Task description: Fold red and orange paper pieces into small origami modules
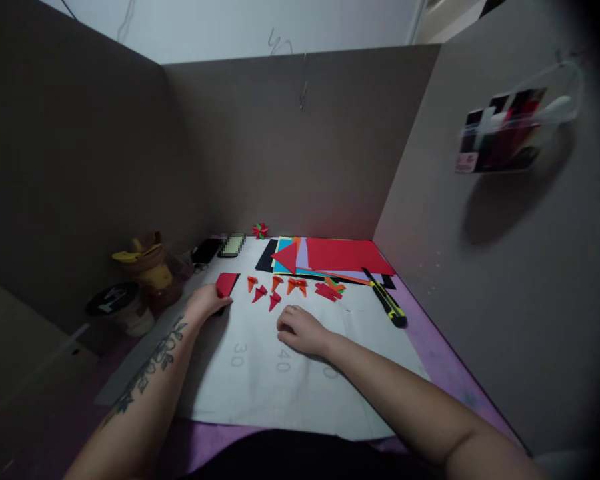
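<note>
My left hand (pixel 207 303) is on a small red paper piece (pixel 227 285) that lies over something black, thumb stretched along its near edge. Some of its fingers are hidden. Resting on the white mat, my right hand (pixel 304 330) has loosely curled fingers, a gap at the thumb and nothing visible in it. Beyond it lie several small folded orange paper pieces (pixel 297 287) and two folded red ones, one of them a red piece (pixel 275 301) nearest that hand. Red paper strips (pixel 329 291) and an orange-green paper piece (pixel 336 285) sit to their right.
Coloured paper sheets (pixel 350 255) are stacked at the back right. A yellow-black utility knife (pixel 389 301) lies right of the mat (pixel 260 393). A phone (pixel 231 245) and a red-green paper star (pixel 261 231) are at the back. Containers (pixel 130 310) stand left; grey partitions (pixel 295 147) surround the table.
</note>
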A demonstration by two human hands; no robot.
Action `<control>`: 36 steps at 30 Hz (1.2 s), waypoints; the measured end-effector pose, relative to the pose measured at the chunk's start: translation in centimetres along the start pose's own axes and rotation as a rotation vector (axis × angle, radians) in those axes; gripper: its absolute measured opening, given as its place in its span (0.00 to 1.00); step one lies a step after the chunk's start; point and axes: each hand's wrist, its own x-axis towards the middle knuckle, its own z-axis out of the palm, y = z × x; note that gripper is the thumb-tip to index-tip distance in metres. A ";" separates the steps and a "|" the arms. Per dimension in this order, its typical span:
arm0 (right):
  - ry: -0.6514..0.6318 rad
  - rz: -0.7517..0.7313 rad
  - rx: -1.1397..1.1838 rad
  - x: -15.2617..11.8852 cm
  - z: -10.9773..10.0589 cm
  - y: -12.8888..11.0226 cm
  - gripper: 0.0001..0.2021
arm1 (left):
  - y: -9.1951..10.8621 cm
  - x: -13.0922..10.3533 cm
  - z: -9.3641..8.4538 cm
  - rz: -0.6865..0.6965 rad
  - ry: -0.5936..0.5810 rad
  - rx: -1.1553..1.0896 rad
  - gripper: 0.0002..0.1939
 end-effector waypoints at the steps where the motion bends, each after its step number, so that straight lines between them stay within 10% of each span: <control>1: -0.001 0.003 0.001 0.0 0.0 0.0 0.04 | 0.0 0.1 0.0 0.005 -0.006 0.004 0.21; 36: -0.004 -0.038 0.000 -0.1 0.0 0.4 0.03 | -0.9 0.9 -0.2 0.034 0.018 0.071 0.28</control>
